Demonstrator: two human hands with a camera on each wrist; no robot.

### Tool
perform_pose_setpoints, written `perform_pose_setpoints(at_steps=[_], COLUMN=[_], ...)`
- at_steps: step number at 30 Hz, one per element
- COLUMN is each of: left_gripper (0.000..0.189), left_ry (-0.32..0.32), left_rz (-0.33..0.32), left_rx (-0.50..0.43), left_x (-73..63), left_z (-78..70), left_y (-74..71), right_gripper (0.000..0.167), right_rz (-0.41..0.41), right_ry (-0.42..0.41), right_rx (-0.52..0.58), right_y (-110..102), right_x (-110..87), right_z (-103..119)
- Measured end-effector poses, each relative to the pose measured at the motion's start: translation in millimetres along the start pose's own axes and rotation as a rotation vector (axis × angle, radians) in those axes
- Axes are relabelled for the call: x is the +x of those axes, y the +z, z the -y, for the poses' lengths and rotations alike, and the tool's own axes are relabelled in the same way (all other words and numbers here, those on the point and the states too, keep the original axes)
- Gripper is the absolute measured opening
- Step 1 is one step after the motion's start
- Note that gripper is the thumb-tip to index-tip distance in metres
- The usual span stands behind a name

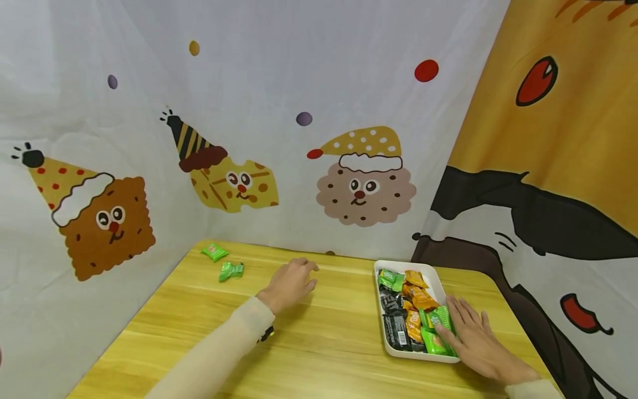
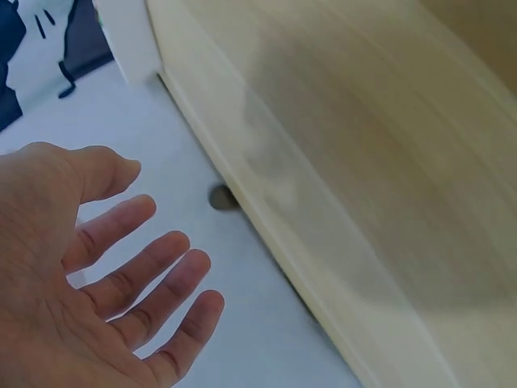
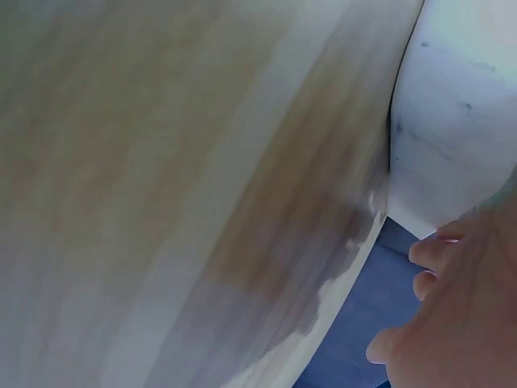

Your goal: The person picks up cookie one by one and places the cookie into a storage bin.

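Observation:
In the head view a white tray (image 1: 447, 357) stands on the right side of the table, filled with candies in orange wrappers (image 1: 423, 299), green wrappers (image 1: 435, 342) and black wrappers (image 1: 396, 331). My right hand (image 1: 476, 338) lies along the tray's right side with its fingers extended and the thumb over the rim by the green candies. Over the middle of the table my left hand (image 1: 290, 285) holds nothing; its fingers are loosely bent and spread, as the left wrist view shows. Left of it lie two green-wrapped candies, a twisted one (image 1: 231, 271) and a flatter one (image 1: 215, 252).
The light wooden table (image 1: 329, 343) ends at the back against a white printed cloth (image 1: 249, 66) with cartoon snack figures. An orange and black printed cloth (image 1: 498, 127) hangs along the right side. A dark band (image 1: 266, 334) circles my left wrist.

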State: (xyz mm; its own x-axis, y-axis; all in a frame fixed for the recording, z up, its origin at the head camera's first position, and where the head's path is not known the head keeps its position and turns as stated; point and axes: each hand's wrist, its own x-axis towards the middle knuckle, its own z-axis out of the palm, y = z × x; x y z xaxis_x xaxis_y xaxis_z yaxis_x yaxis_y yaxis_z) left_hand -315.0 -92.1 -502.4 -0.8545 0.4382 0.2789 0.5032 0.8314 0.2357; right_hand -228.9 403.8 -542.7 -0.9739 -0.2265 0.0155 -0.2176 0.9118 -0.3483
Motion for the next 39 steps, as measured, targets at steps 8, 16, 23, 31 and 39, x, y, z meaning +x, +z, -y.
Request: perform_pose_setpoints(at_steps=[8, 16, 23, 31, 39], left_gripper=[0.034, 0.034, 0.036, 0.047, 0.054], left_ry=[-0.098, -0.17, -0.246, -0.32, -0.371], left_rz=[0.019, -0.013, -0.004, 0.023, 0.12], left_rx=[-0.031, -0.027, 0.012, 0.023, 0.017], left_x=[-19.4, -43.9, -63.9, -75.1, -77.8], left_z=[38.0, 80.6, 112.8, 142.1, 157.6], left_y=[-12.4, -24.4, -32.2, -44.2, -48.3], right_gripper=[0.097, 0.097, 0.096, 0.096, 0.095], right_rz=[-0.021, -0.011, -0.005, -0.014, -0.023], right_ry=[0.028, 0.052, 0.05, 0.049, 0.044], right_rx=[-0.036, -0.036, -0.033, -0.027, -0.018], right_y=[2.7, 7.4, 7.7, 6.8, 7.7], right_x=[3.4, 5.5, 3.8, 6.4, 5.1], right_z=[-0.2, -1.6, -0.2, 2.1, 1.8])
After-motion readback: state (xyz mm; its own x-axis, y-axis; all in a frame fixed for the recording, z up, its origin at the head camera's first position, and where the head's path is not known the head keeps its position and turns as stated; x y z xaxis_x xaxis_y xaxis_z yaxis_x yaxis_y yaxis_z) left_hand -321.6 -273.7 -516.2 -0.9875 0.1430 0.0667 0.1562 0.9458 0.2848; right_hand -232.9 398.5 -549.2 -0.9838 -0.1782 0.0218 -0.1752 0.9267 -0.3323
